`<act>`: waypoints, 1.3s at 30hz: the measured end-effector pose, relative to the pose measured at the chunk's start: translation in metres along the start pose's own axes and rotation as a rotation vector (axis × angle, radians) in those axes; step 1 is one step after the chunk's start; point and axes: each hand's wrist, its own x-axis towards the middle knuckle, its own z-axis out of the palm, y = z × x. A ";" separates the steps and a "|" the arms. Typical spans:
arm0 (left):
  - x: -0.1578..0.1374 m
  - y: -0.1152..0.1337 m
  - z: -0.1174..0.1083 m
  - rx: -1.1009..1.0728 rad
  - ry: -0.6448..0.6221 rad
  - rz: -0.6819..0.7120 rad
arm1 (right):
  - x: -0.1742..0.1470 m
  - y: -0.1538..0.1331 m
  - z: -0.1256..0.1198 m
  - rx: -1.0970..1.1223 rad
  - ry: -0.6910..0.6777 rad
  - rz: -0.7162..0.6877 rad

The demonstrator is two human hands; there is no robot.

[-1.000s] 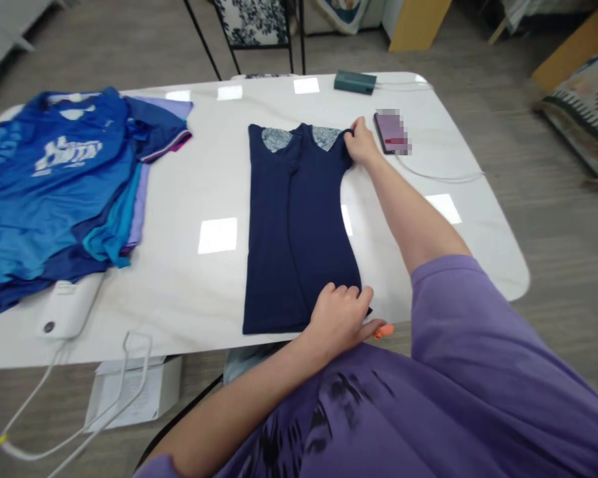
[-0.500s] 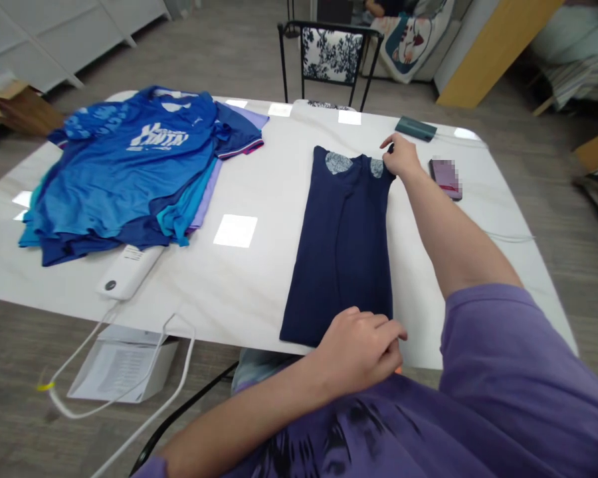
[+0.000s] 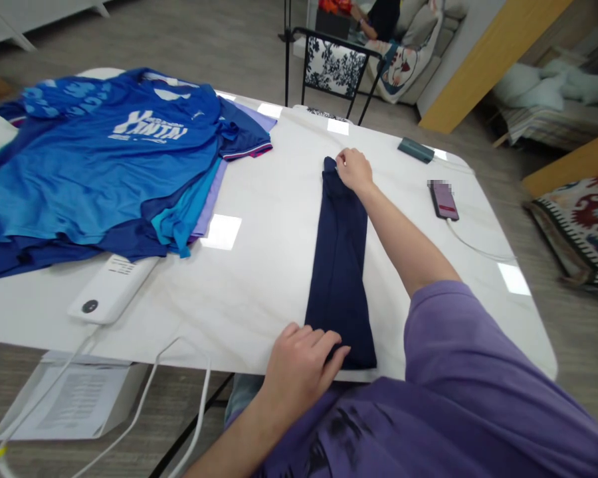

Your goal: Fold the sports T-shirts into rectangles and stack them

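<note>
A dark navy shirt, folded lengthwise into a narrow strip, lies on the white table before me. My right hand pinches its far end, thumb and fingers together at the top edge. At the near end, my left hand is curled over the lower left corner of the cloth, with its fingertips partly hidden. To the left, a blue printed jersey is spread over other garments, with teal and lavender cloth showing beneath it.
A white device with a cable sits by the near edge. A phone on a cord and a dark green case are on the right. Beyond the table stand a chair and a person. A paper-topped box is below.
The navy shirt has gone from a wide panel to a narrower strip, its pale patterned patches no longer showing. Both hands have moved left with its edge, and the camera view has shifted.
</note>
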 end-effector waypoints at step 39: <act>-0.089 -0.032 0.014 0.118 -0.105 0.375 | -0.567 -0.023 -0.102 0.157 -0.183 -0.372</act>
